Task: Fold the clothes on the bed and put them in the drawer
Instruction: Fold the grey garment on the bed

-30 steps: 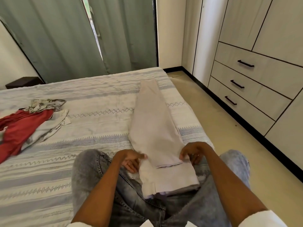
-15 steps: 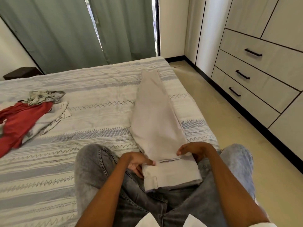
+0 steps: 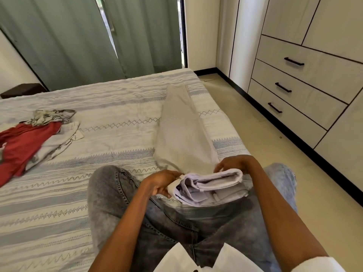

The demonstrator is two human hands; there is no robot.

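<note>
Rolling the near end of the beige trousers (image 3: pixel 180 134) up off our lap, we now have a thick doubled bundle between our hands where half a second ago the waistband end lay flat over our knees. The pale lining and inner seams now face us, so the first fold is turned over and started, not yet laid down.

For the task this means the trousers are partly folded; their long legs stretch away from us across the striped bed (image 3: pixel 110 138) towards the green curtains (image 3: pixel 78 36). We judge that the bundle needs to travel on along the legs before anything goes into a drawer.

Our left hand (image 3: pixel 161 182) grips the left end of the bundle, fingers curled round the cloth with the thumb on top. Our right hand (image 3: pixel 233 163) pinches the right end from above, fingertips bent down onto the folded edge and the wrist raised. Both forearms reach forward over our grey jeans (image 3: pixel 196 222).

Left of the trousers, well apart on the bed, a red garment (image 3: pixel 21 146) and a patterned grey garment (image 3: pixel 51 114) lie unfolded. Right of the bed, across the floor, the wardrobe drawers (image 3: pixel 294 91) are all closed.
</note>
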